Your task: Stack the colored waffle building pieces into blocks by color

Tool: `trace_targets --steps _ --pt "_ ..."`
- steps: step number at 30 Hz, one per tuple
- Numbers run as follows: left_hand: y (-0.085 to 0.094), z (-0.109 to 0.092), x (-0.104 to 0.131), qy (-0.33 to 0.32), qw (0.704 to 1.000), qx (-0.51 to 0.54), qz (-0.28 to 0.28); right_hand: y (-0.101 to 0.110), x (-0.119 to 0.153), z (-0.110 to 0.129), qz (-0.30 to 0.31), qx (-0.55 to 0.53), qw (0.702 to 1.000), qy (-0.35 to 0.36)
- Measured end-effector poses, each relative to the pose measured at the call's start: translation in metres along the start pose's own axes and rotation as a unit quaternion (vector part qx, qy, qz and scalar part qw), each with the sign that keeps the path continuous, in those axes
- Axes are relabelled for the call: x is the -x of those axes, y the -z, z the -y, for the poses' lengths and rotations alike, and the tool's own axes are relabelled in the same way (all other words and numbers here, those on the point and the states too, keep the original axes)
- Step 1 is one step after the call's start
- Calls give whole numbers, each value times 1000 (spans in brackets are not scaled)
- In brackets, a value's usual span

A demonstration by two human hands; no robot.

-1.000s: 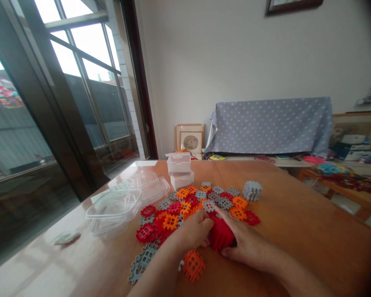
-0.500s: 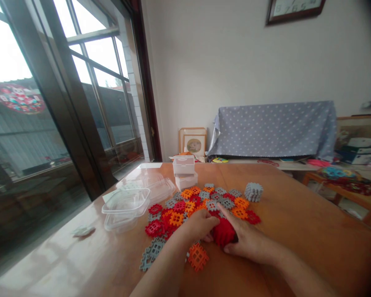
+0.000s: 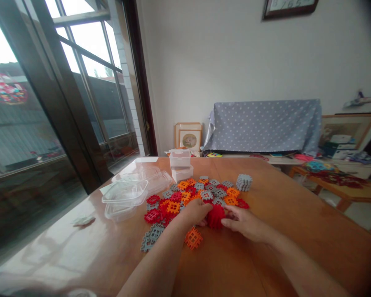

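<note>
Between my two hands is a stack of red interlocking plastic tiles (image 3: 215, 216), standing on the table. My left hand (image 3: 198, 211) grips it from the left, with its fingers closed and partly hidden. On the other side my right hand (image 3: 245, 220) has its thumb and fingertips against the stack's right edge. Loose red, grey and orange tiles (image 3: 173, 207) lie spread behind and left of the hands. A single orange tile (image 3: 193, 238) lies nearer to me, below my left hand. A neat stack of grey tiles (image 3: 244, 182) stands behind my right hand.
Clear plastic tubs (image 3: 125, 192) sit at the left, with two small white boxes (image 3: 179, 160) stacked at the back. A small pale packet (image 3: 83, 221) lies near the left edge of the wooden table (image 3: 297, 222). Beyond is a bench covered by a dotted cloth (image 3: 266, 126).
My right hand has drawn in from a wide spread to fingertips at the red stack's side. My left hand stays on the stack. The whole view has shifted slightly.
</note>
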State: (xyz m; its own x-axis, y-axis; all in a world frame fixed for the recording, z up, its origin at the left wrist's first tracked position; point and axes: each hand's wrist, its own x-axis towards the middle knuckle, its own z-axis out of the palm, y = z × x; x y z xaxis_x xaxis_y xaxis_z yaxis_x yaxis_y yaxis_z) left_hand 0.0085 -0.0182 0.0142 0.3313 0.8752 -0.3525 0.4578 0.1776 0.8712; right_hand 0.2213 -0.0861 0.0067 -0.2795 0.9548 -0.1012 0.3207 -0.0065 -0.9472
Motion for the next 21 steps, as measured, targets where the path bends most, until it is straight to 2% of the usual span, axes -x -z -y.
trace_targets --steps 4,6,16,21 --pt "-3 -2 -1 15 1000 -4 -14 -10 4 3 -51 -144 986 -71" --pt "-4 -3 0 23 1000 0 -16 -14 3 3 -71 -179 978 -86" --pt "-14 -2 8 12 999 42 -13 -27 2 -5 -138 -157 975 -74" --pt "-39 -1 11 -4 999 53 -7 -20 24 -13 -164 -136 975 -69"
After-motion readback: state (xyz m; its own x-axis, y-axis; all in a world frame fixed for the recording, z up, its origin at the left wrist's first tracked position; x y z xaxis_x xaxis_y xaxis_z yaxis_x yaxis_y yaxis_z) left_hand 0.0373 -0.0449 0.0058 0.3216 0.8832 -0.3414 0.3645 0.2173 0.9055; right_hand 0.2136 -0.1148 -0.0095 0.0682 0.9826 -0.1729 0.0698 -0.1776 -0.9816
